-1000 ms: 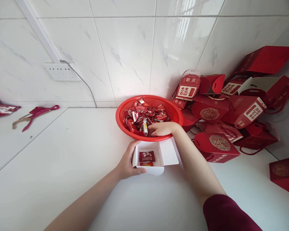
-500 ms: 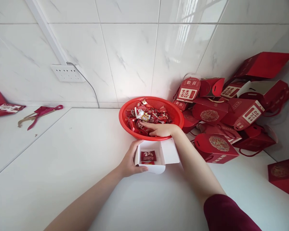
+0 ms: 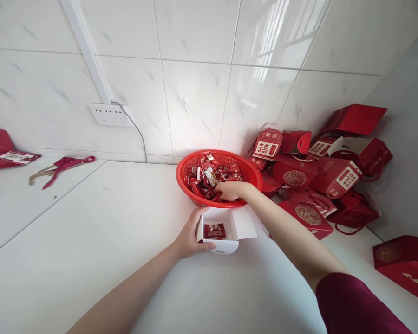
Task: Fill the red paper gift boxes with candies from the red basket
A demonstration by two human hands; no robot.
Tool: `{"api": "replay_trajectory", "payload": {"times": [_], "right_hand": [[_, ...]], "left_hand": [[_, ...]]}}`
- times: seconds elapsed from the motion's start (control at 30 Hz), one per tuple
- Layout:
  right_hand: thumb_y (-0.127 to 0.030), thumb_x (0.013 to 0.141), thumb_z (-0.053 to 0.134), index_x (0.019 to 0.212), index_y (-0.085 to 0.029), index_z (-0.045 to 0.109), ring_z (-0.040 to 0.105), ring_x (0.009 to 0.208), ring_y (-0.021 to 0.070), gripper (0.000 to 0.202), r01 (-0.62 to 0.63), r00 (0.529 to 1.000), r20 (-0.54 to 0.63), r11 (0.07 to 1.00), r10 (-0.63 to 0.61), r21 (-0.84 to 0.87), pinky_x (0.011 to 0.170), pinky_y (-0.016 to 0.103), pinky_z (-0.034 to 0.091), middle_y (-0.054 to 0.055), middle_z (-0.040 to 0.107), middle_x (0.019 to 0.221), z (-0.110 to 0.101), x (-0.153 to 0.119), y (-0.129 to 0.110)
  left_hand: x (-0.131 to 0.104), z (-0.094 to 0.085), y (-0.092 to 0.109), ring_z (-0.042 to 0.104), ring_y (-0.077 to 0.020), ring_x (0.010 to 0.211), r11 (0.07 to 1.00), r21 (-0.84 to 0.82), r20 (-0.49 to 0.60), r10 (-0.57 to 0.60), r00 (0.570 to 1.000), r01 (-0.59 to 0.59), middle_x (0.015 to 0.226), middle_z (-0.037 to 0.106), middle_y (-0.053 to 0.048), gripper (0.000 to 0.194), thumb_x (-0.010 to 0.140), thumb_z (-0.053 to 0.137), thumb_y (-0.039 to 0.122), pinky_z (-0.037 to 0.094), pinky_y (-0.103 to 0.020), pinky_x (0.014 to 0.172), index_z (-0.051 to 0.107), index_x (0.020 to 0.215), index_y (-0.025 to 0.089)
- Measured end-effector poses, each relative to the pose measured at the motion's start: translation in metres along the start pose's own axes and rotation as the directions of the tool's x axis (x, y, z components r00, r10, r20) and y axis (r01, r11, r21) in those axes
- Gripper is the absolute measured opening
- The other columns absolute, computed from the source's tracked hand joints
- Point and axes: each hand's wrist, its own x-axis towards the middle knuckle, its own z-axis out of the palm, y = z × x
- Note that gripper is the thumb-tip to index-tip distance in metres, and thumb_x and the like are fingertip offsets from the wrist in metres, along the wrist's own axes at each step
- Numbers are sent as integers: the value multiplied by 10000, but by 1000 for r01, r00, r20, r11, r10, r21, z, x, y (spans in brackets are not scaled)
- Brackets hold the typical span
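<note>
My left hand (image 3: 191, 237) grips the left side of a small white-sided open box (image 3: 226, 245), thumb at the front and fingers at the back. Its flap folds out to the right. Inside lies a dark red wrapped candy (image 3: 214, 230), with a bit of another red wrapper below it. Just behind the box is a red plastic basket (image 3: 255, 178) heaped with wrapped candies (image 3: 204, 169). My right hand (image 3: 231, 190) reaches into the heap with curled fingers. The fingertips are buried among the wrappers, so what they pinch is hidden.
Red gift boxes (image 3: 294, 169) are piled right of the basket against the wall, and another red box (image 3: 406, 264) stands nearer at the right edge. At the far left are ribbons (image 3: 55, 169) and a red package (image 3: 12, 157). A power socket (image 3: 109, 114) with a cable is on the tiled wall.
My right hand has sunk deeper into the candies and its fingers have curled. The white-and-yellow wrapped piece there has shifted. My left hand keeps hold of the box. The view has tilted slightly.
</note>
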Motion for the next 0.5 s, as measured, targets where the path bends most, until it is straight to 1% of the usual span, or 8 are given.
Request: {"api": "replay_trajectory", "payload": {"times": [0.07,0.13,0.2,0.23,0.3,0.37,0.43,0.5], "right_hand": [[-154,894,543,1020,-104,736,680,980,335,236,7,998,-64,998,-11,-61,837,366,497,194,715,1059,-17,1,-16],[-186,971,419,1078,-112,701,651,1044,332,310,53,986,-154,993,-69,-102,871,379,469,193,694,1131,-31,8,-35],[-187,999,336,1186,-143,642,617,1111,314,361,118,970,-198,984,-142,-131,906,378,447,163,658,1233,-35,22,-52],[-181,995,336,1212,-150,622,619,1104,310,361,141,968,-189,980,-167,-143,904,382,448,157,655,1241,-34,30,-58],[-171,967,390,1204,-155,625,642,1050,306,334,174,973,-123,971,-195,-163,900,397,454,152,676,1196,-26,46,-63],[-181,938,460,1170,-177,651,641,1062,295,301,206,975,-44,962,-217,-180,966,416,428,130,683,1190,-16,58,-61],[-196,905,528,1159,-217,666,613,1123,284,290,234,971,12,951,-237,-200,1053,435,363,94,673,1223,-9,60,-54],[-207,856,604,1133,-242,688,602,1133,287,292,239,971,48,944,-234,-227,1084,457,324,74,684,1195,-8,54,-46]], "left_hand": [[0,-1,1,449,-390,1326,1000,15,2,2,1000,-2,1449,411,-154,985,675,820,533,385,-537,1109,326,1482,260],[0,-2,1,451,-385,1324,999,34,3,-2,1000,2,1447,413,-151,979,677,816,542,378,-538,1116,329,1481,268],[0,-2,2,446,-382,1324,998,56,0,2,1000,-2,1446,411,-148,976,673,816,548,374,-538,1120,336,1478,273],[0,-3,2,442,-382,1325,998,64,-2,7,1000,-7,1446,409,-148,976,670,817,550,374,-539,1120,339,1476,274],[0,-3,1,439,-382,1326,998,65,-3,11,1000,-11,1449,406,-149,975,671,815,554,382,-538,1113,340,1474,272],[0,-3,0,435,-382,1333,999,53,2,8,1000,-8,1460,400,-152,983,671,816,553,385,-535,1112,331,1478,268],[0,-4,-1,430,-383,1341,999,44,9,2,1000,-3,1465,397,-152,995,666,823,544,369,-535,1126,326,1481,264],[0,-5,-2,429,-384,1343,999,40,13,-3,1000,3,1459,403,-152,1004,657,832,538,347,-540,1141,328,1481,259]]}}
